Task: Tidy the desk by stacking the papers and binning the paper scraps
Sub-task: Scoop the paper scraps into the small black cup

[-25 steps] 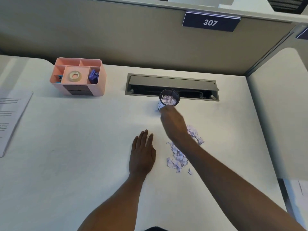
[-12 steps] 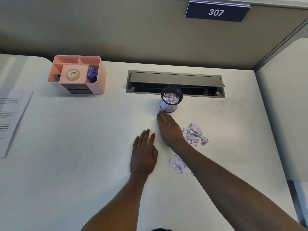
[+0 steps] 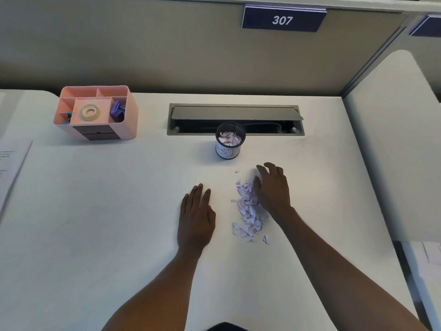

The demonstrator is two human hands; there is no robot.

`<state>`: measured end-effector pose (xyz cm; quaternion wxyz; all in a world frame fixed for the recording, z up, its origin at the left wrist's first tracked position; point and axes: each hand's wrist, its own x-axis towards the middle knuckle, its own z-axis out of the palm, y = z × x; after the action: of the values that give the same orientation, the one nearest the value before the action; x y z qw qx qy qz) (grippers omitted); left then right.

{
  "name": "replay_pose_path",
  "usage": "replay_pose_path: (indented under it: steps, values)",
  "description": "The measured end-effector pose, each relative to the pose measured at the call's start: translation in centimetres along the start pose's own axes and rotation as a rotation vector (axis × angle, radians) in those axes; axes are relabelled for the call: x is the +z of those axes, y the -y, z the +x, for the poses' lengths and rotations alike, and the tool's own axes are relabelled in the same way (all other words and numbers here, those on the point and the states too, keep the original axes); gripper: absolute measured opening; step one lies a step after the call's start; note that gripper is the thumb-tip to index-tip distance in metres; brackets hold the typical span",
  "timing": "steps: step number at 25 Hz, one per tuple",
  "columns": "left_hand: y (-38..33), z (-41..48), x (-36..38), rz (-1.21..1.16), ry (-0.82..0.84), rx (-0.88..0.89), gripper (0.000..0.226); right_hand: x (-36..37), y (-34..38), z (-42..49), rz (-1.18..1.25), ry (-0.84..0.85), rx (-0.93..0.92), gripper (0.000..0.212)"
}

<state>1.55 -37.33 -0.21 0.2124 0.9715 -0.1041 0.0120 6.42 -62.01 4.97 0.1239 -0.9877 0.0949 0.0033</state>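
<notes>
A pile of pale purple paper scraps (image 3: 248,211) lies on the white desk (image 3: 95,211), in front of a small black mesh bin (image 3: 229,142) that holds more scraps. My right hand (image 3: 272,187) rests on the right edge of the pile, fingers bent over the scraps nearest the bin. My left hand (image 3: 196,217) lies flat on the desk, left of the pile, holding nothing. One stray scrap (image 3: 236,171) sits between pile and bin. A printed paper sheet (image 3: 10,168) lies at the desk's far left edge.
A pink desk organiser (image 3: 95,113) with tape and clips stands at the back left. An open grey cable hatch (image 3: 236,119) sits right behind the bin. A beige partition wall rises behind, and a side panel (image 3: 393,151) bounds the right.
My right hand came back from the bin, swung right and landed on the scrap pile, pushing the scraps together. My left hand stayed flat in place.
</notes>
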Motion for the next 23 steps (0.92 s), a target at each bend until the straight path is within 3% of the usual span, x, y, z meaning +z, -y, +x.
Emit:
replay_pose_path:
  steps: [7,11,17,23]
  values:
    - [-0.1,0.1,0.0,-0.009,-0.001,-0.010,0.052,-0.2,0.9,-3.2,-0.045,0.183,-0.109,0.050]
    - [-0.1,0.0,0.0,-0.003,0.002,-0.003,0.053,-0.2,1.6,-3.5,-0.100,0.222,-0.144,0.032]
    - [0.0,0.0,0.1,-0.012,0.001,-0.003,0.052,0.3,0.7,-2.7,0.119,0.158,-0.157,0.025]
    - [0.1,0.0,0.3,-0.037,-0.010,0.006,0.052,-4.9,1.8,-0.8,0.477,0.061,0.058,0.009]
